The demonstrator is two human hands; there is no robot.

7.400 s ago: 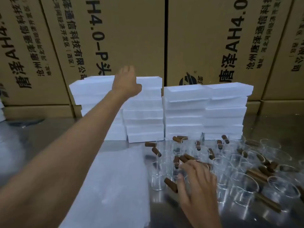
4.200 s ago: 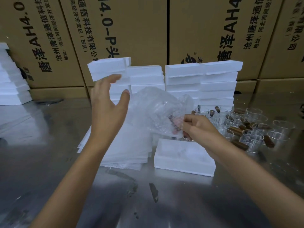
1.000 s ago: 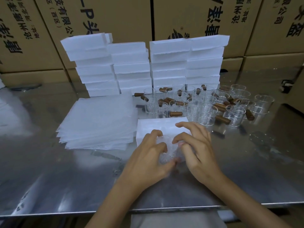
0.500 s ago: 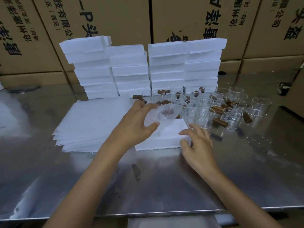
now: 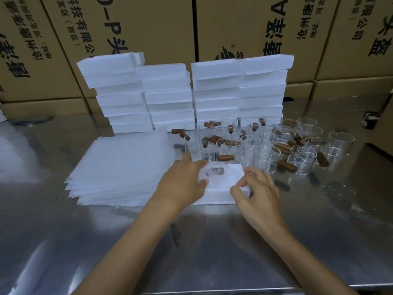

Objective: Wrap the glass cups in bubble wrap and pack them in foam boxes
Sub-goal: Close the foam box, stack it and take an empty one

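1. Stacked cardboard cartons (image 5: 131, 28) with printed lettering walled off the back of a shiny metal desk (image 5: 212, 252).
2. On that desk, at the near middle, the bubble-wrapped cup (image 5: 213, 172) lay on the white foam box (image 5: 217, 195), its brown handle showing dimly through the plastic.
3. My judgement: the bundle was light but fragile, with thin glass under a soft, slippery film. It was best held round the padded body, not by loose wrap ends or the protruding handle.
4. The left hand (image 5: 181, 186) held the bundle, thumb against its near side and fingers reaching past its far edge.
5. The right hand (image 5: 258, 193) sat at the box's right edge, fingers curled; whether they pinched the foam or only touched it could not be told.
6. Just left of the box lay a stack of bubble wrap sheets (image 5: 123, 167).
7. Behind the box stood a crowd of bare glass cups (image 5: 302, 159) with brown wooden handles (image 5: 225, 157), clear and easy to knock.
8. Further back rose the stacked foam boxes (image 5: 191, 92); they looked light and easy to dent.
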